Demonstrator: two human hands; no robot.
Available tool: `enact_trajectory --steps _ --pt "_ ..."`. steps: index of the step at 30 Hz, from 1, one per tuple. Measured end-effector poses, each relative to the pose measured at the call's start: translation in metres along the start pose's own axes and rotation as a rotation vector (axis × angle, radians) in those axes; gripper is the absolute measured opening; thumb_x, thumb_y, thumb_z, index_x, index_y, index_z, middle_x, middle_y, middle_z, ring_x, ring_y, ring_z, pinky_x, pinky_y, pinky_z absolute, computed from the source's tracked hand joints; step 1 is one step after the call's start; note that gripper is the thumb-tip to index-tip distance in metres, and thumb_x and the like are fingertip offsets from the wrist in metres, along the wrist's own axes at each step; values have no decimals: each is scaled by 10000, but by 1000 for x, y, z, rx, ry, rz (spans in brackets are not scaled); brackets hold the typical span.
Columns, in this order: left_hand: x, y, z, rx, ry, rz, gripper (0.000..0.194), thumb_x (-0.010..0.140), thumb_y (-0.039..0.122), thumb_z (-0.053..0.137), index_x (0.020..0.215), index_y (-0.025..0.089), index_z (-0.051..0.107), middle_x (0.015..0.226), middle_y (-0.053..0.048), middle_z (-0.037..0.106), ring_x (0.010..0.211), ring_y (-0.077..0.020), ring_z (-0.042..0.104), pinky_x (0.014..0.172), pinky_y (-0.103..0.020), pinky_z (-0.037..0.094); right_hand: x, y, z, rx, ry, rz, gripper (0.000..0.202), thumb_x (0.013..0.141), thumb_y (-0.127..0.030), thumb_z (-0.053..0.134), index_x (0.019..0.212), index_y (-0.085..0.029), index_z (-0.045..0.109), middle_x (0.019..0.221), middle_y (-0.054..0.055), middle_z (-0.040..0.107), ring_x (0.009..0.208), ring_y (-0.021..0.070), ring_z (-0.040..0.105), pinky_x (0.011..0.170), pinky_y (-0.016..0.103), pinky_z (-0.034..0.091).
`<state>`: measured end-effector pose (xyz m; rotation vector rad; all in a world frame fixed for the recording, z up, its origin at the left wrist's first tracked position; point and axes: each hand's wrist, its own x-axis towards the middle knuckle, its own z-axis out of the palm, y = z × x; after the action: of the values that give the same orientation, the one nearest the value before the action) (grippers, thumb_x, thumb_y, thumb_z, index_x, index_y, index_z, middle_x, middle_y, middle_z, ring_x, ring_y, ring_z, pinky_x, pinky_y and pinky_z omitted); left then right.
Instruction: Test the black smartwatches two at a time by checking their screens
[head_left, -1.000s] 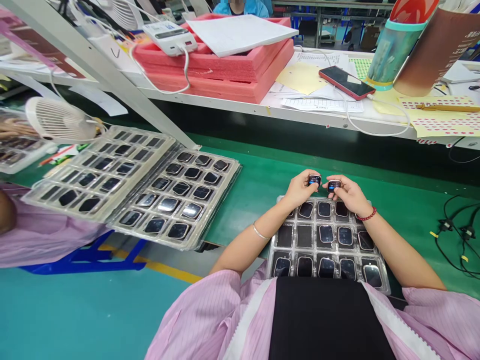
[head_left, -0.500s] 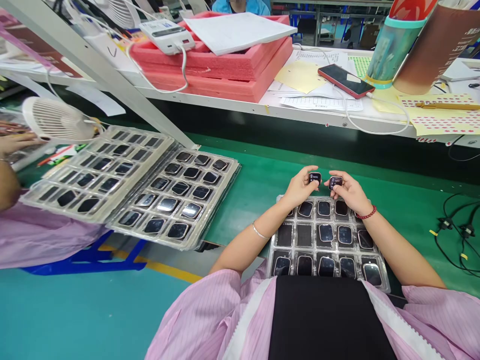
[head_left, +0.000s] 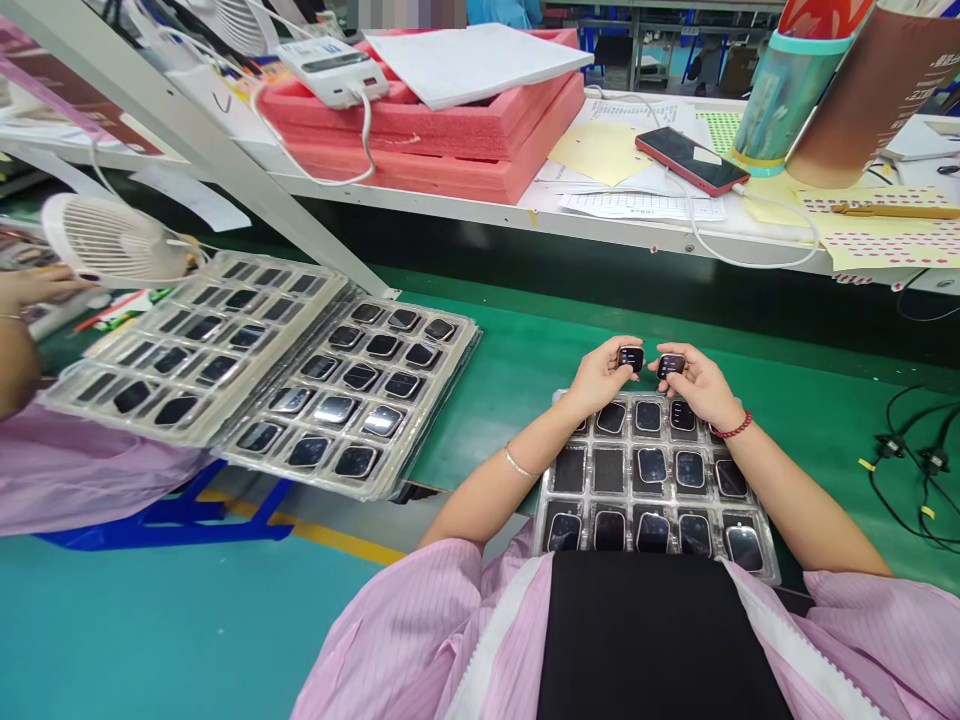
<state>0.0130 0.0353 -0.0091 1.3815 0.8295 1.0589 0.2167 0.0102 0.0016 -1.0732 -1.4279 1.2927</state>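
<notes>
My left hand is closed on a smartwatch without a strap, its screen lit with small marks. Close beside it, my right hand grips a second smartwatch, also lit, with the thumb lying on its screen. Both are held just above the far edge of a clear plastic tray. Square watch faces sit in most of the tray's pockets; two pockets at the left of the middle row hold none. One watch in the tray, below my right hand, shows a lit screen. My body hides the tray's near edge.
Stacked trays of watches stand to the left, with a small white fan beyond. A co-worker's hand is at far left. Black cables lie right. The shelf above holds red foam, a phone and a cup.
The screens of both held watches show different marks, and a watch in the tray below my right hand has lit up. My hands have barely moved.
</notes>
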Motion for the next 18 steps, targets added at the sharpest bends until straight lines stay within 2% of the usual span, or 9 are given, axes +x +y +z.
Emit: enact_trajectory --steps 5,10,18 --pt "-2 8 0 49 11 2 444 758 130 664 1197 165 613 1019 -52 703 891 -154 685 860 -291 570 -1 -1 0 2 -21 12 442 793 -255 714 1221 -213 616 1103 91 750 759 163 726 614 267 587" --pt "-3 13 0 -27 -14 -27 246 846 263 661 1057 137 643 905 -55 690 771 -141 668 692 -258 580 -1 -2 0 -19 0 43 328 875 -383 673 1137 -187 665 985 95 772 641 153 705 521 253 553" --pt "-2 10 3 -13 10 -49 196 839 221 645 1016 139 654 876 -41 685 758 -130 668 659 -238 584 -1 -2 0 -32 -15 49 314 866 -370 681 1118 -184 674 957 86 778 614 141 697 530 251 551"
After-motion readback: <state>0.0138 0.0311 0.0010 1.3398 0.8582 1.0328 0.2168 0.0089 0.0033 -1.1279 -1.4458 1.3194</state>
